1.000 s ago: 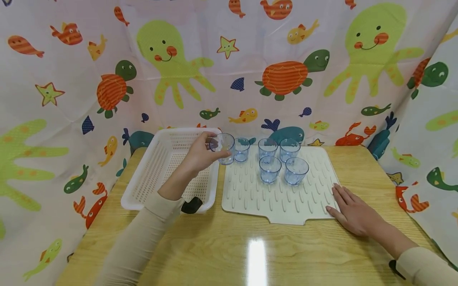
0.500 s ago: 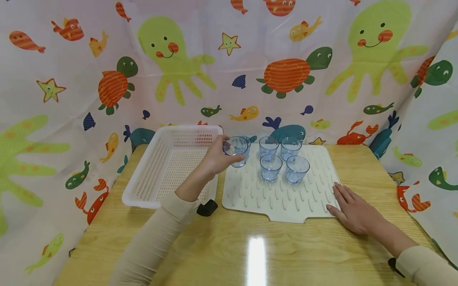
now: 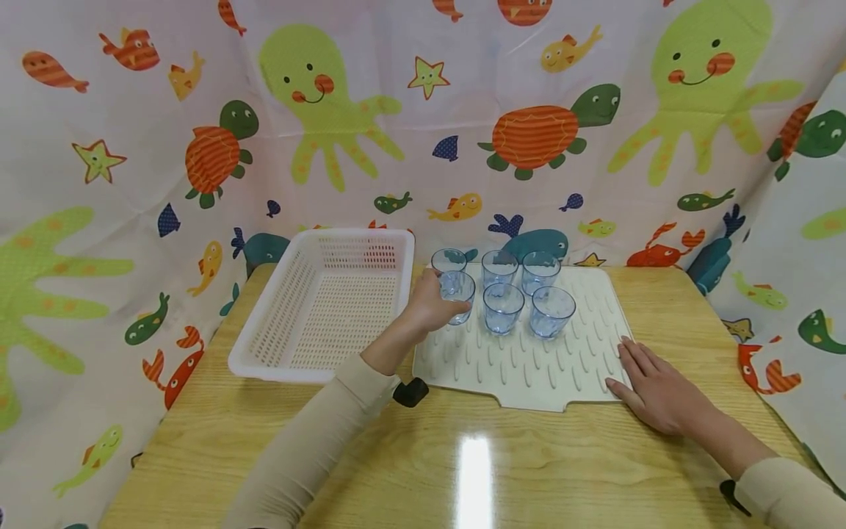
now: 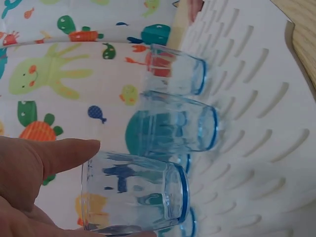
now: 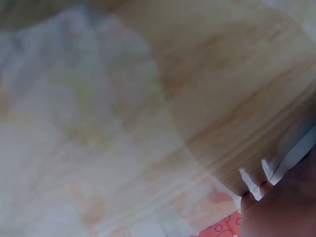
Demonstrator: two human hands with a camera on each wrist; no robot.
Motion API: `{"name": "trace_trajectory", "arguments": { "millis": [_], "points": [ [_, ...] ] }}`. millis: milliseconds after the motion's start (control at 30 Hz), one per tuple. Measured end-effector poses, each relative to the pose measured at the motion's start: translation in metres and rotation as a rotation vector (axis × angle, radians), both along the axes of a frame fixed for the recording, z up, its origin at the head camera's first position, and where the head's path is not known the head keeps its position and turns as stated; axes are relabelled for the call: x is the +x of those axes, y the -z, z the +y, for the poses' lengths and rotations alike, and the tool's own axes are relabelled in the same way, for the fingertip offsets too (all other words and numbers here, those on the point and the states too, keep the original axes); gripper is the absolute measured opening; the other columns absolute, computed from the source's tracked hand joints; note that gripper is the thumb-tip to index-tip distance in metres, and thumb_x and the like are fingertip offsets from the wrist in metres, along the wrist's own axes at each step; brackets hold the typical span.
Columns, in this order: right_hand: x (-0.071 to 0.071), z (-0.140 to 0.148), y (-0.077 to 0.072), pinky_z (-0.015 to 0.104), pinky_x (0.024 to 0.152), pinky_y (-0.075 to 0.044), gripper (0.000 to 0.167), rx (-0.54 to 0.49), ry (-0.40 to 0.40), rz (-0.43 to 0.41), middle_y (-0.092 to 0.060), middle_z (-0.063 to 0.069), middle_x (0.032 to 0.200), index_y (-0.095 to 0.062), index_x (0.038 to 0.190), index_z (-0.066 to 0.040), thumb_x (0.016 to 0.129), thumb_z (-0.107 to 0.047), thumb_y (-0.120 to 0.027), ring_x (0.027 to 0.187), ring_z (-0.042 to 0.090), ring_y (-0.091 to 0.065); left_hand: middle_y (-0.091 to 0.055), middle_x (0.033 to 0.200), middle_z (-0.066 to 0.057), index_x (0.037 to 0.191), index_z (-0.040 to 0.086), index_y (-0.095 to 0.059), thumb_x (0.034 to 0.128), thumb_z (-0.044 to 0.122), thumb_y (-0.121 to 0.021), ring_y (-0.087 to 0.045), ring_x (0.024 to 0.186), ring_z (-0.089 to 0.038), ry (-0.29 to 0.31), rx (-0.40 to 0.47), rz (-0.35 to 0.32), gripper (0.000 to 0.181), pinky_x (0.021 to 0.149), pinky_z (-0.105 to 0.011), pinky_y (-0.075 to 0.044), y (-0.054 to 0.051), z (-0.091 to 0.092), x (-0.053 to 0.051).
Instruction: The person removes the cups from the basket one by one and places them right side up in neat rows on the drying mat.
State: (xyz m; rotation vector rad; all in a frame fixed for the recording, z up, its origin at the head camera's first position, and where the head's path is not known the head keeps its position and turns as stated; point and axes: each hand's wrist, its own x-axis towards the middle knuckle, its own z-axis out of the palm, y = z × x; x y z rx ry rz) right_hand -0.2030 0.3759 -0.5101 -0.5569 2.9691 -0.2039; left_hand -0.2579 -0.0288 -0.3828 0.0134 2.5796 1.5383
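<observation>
My left hand (image 3: 426,303) grips a clear blue-tinted drinking glass (image 3: 463,288) upright over the front left of the glasses on a white ridged drying mat (image 3: 522,378). In the left wrist view, thumb and fingers hold the glass (image 4: 136,192) from opposite sides; I cannot tell whether its base touches the mat. Several matching glasses stand beside and behind it, among them a front middle glass (image 3: 504,310), a front right glass (image 3: 552,312) and a back left glass (image 3: 448,259). My right hand (image 3: 654,393) rests with fingers extended on the mat's right edge.
A white perforated plastic basket (image 3: 267,316) stands left of the mat, with nothing seen inside. Both lie on a wooden table (image 3: 529,470). A curtain (image 3: 370,81) printed with sea animals hangs behind and at both sides.
My left hand has carried the glass rightward and toward me, from beside the basket's right rim to the mat, in front of the back left glass. The right hand has stayed in place.
</observation>
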Motion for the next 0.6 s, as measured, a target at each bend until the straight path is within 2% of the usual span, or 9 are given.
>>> {"name": "trace_trajectory", "arguments": {
  "millis": [100,300,600],
  "points": [
    [0.000,0.001,0.001,0.068,0.116,-0.023,0.086,0.002,0.000,-0.002,-0.016,0.033,0.164,-0.020,0.158,0.010,0.107,-0.056,-0.040,0.148,0.054,-0.017,-0.028,0.162,-0.023,0.158,-0.004,-0.020,0.0890,0.014,-0.080,-0.031,0.148,-0.036,-0.027,-0.024,-0.031,0.093,0.120,-0.049,-0.032,0.005,0.002,-0.005],
    [0.000,0.001,0.001,0.067,0.116,-0.022,0.085,0.002,0.001,0.001,-0.015,0.033,0.164,-0.019,0.158,0.010,0.107,-0.056,-0.039,0.149,0.054,-0.017,-0.010,0.169,-0.023,0.161,-0.004,-0.005,0.0922,0.014,-0.077,-0.018,0.154,-0.035,-0.060,-0.087,-0.092,0.101,0.123,-0.048,-0.025,0.010,0.003,-0.014],
    [-0.001,0.001,0.002,0.068,0.116,-0.022,0.085,0.000,0.003,0.003,-0.015,0.032,0.165,-0.019,0.158,0.009,0.107,-0.055,-0.040,0.149,0.054,-0.017,-0.013,0.166,-0.027,0.161,-0.005,-0.004,0.0916,0.020,-0.077,-0.026,0.151,-0.036,-0.051,-0.205,-0.157,0.104,0.120,-0.046,-0.033,0.026,0.004,-0.026]
  ]
}}
